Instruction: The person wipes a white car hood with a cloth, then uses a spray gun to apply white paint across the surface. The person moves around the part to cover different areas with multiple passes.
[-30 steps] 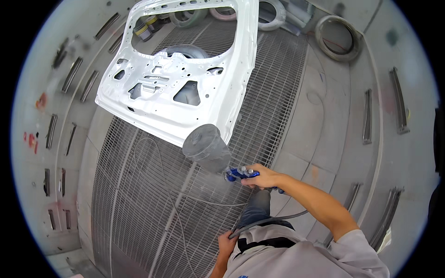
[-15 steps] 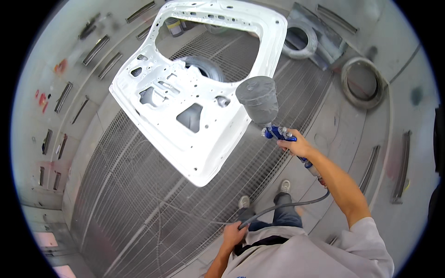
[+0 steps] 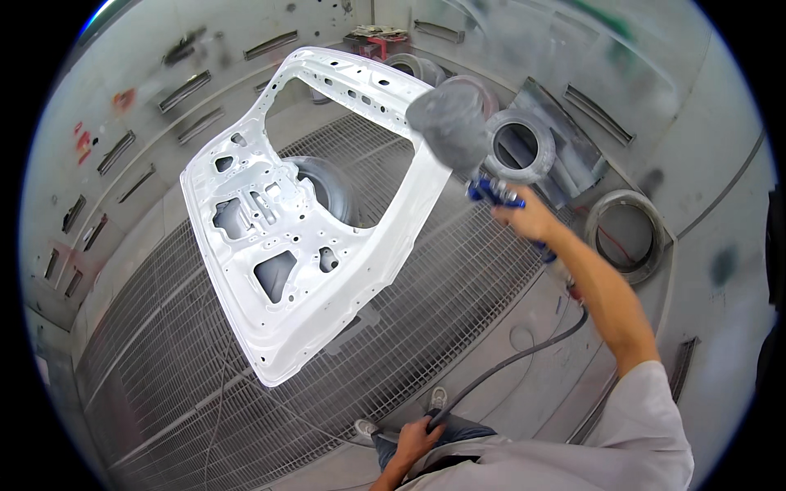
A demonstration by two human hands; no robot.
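My right hand (image 3: 528,214) is closed around the handle of a blue spray gun (image 3: 494,193), my arm stretched out ahead. On top of the gun sits a grey, paint-stained cup (image 3: 450,124), tilted and overlapping the right edge of a white car door panel (image 3: 327,315). That panel has a large window opening and several smaller cut-outs; what bears it is hidden. From the gun's base a dark air hose (image 3: 512,357) curves down to my left hand (image 3: 417,440), whose fingers are wrapped round it near my legs.
Metal floor grating (image 3: 155,360) runs beneath the panel. A tyre (image 3: 327,192) lies under it. Along the right wall are another tyre-like ring (image 3: 520,147), a pale ring with a dark middle (image 3: 626,237) and a grey sheet panel (image 3: 565,135). A red stand (image 3: 377,41) is in the far corner.
My view has swung, so the door panel now sits lower and more to the left. The spray gun has moved further along the panel's right edge, toward its far end. Both grips stay the same.
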